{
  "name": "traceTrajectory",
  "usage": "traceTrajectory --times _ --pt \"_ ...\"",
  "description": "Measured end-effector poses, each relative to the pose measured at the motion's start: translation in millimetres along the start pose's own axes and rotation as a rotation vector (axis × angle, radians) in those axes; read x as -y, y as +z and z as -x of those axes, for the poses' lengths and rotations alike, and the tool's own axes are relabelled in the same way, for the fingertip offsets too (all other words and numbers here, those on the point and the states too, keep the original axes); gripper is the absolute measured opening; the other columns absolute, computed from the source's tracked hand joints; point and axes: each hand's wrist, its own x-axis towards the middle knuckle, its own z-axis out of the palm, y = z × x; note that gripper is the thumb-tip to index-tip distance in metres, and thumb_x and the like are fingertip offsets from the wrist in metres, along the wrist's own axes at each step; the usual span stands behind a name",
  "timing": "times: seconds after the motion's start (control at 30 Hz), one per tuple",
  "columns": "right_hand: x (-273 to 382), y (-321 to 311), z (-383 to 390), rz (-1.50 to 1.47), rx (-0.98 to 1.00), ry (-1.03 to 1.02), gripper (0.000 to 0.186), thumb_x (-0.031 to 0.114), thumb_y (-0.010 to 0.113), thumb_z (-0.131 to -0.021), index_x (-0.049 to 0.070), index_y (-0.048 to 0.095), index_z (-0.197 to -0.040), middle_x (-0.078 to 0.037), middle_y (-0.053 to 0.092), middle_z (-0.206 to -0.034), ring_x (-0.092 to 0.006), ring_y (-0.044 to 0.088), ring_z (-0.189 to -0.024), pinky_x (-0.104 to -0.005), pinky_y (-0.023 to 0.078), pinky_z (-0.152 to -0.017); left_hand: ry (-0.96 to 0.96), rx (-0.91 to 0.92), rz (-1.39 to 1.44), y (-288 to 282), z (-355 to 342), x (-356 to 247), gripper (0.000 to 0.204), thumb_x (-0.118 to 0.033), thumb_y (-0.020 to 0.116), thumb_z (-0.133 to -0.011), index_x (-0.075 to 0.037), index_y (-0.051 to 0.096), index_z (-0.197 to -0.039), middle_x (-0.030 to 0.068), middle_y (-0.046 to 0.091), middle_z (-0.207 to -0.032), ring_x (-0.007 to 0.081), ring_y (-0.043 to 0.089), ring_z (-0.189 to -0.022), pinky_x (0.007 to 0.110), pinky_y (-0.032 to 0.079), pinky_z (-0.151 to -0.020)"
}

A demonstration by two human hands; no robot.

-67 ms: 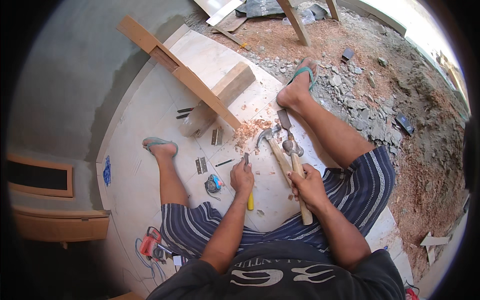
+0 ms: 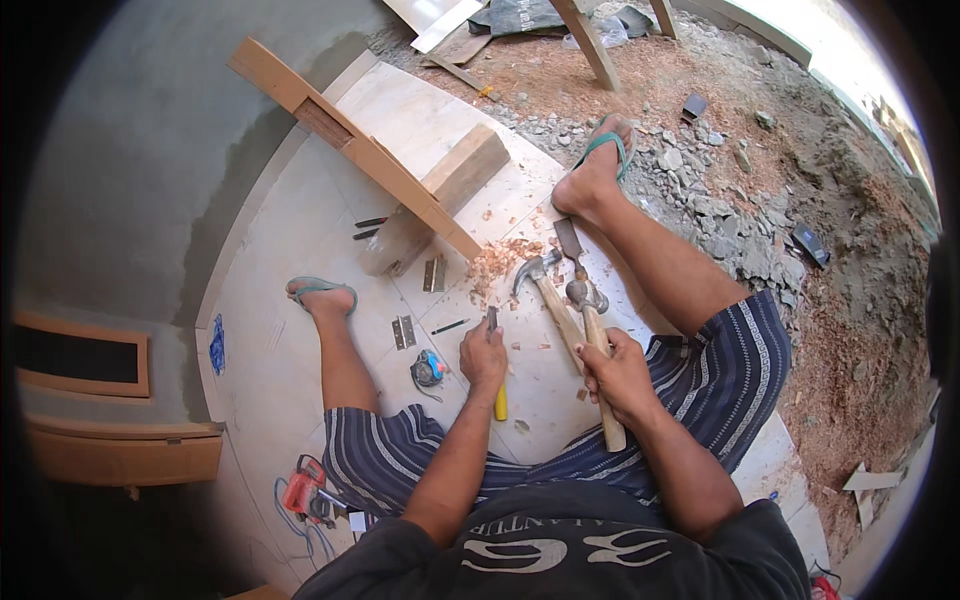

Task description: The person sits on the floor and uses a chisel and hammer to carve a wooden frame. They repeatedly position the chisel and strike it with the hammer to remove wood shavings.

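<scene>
My left hand (image 2: 484,357) is closed round a chisel; its dark blade (image 2: 491,319) sticks out beyond the fingers and its yellow handle (image 2: 501,402) shows below. My right hand (image 2: 617,373) grips the wooden handle of a ball-peen hammer (image 2: 589,294), its metal head pointing away from me. Just left of that lies a claw hammer (image 2: 548,290) on the tiles. Beyond the hammer heads rests a wide-bladed chisel (image 2: 570,242). A long wooden piece (image 2: 390,176) with a recess cut in it leans over a wood block (image 2: 455,180), its near end by a pile of shavings (image 2: 500,262).
Two metal hinges (image 2: 403,332), a pencil (image 2: 450,326) and a tape measure (image 2: 427,370) lie left of my left hand. A red power tool (image 2: 305,490) with a blue cord sits by my left knee. Rubble (image 2: 715,215) borders the tiles on the right. My legs flank the work area.
</scene>
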Motion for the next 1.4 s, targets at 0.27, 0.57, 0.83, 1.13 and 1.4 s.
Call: traceTrajectory --times 0.27,0.57,0.83,1.13,1.4 --pt "1 -13 9 -0.089 -0.023 0.007 0.024 0.016 0.072 -0.096 0.0 0.055 -0.102 -0.003 0.056 -0.07 -0.0096 0.05 -0.046 -0.0287 0.041 -0.04 0.352 -0.28 -0.001 8 -14 -15 0.044 -0.022 0.076 -0.092 -0.009 0.066 -0.134 0.0146 0.062 -0.116 0.027 0.065 -0.1 0.039 0.054 -0.081" --pt "2 -24 9 -0.071 -0.05 -0.01 0.024 0.014 0.072 -0.096 -0.001 0.054 -0.101 -0.005 0.058 -0.07 -0.0109 0.052 -0.046 -0.0293 0.043 -0.04 0.376 0.281 -0.007 48 -60 -162 0.048 -0.034 0.069 -0.096 0.003 0.058 -0.125 0.0286 0.071 -0.11 0.0444 0.07 -0.1 0.05 0.054 -0.091" --pt "5 -19 8 -0.074 -0.073 -0.019 0.022 0.012 0.072 -0.096 -0.001 0.055 -0.102 -0.005 0.058 -0.067 -0.0105 0.051 -0.045 -0.0286 0.043 -0.038 0.175 0.305 0.014 66 -60 -166 0.058 -0.021 0.078 -0.086 0.007 0.049 -0.128 0.0323 0.069 -0.115 0.0433 0.071 -0.108 0.049 0.057 -0.093" --pt "7 -10 20 -0.108 -0.03 -0.236 0.026 0.013 0.078 -0.093 0.003 0.054 -0.096 -0.003 0.059 -0.068 -0.0077 0.051 -0.044 -0.0247 0.04 -0.038 -0.268 0.841 1.233 -28 29 -124 0.051 -0.015 0.077 -0.094 -0.004 0.05 -0.136 0.0125 0.071 -0.118 0.0216 0.071 -0.1 0.037 0.059 -0.086" --pt "-8 -7 7 -0.109 -0.023 -0.432 0.023 0.017 0.074 -0.097 0.004 0.056 -0.104 -0.007 0.064 -0.081 -0.0112 0.058 -0.051 -0.0248 0.045 -0.038 -0.127 0.597 1.293 -74 48 -131 0.064 -0.016 0.082 -0.09 -0.003 0.041 -0.137 0.0096 0.066 -0.113 0.0202 0.07 -0.099 0.037 0.062 -0.081"
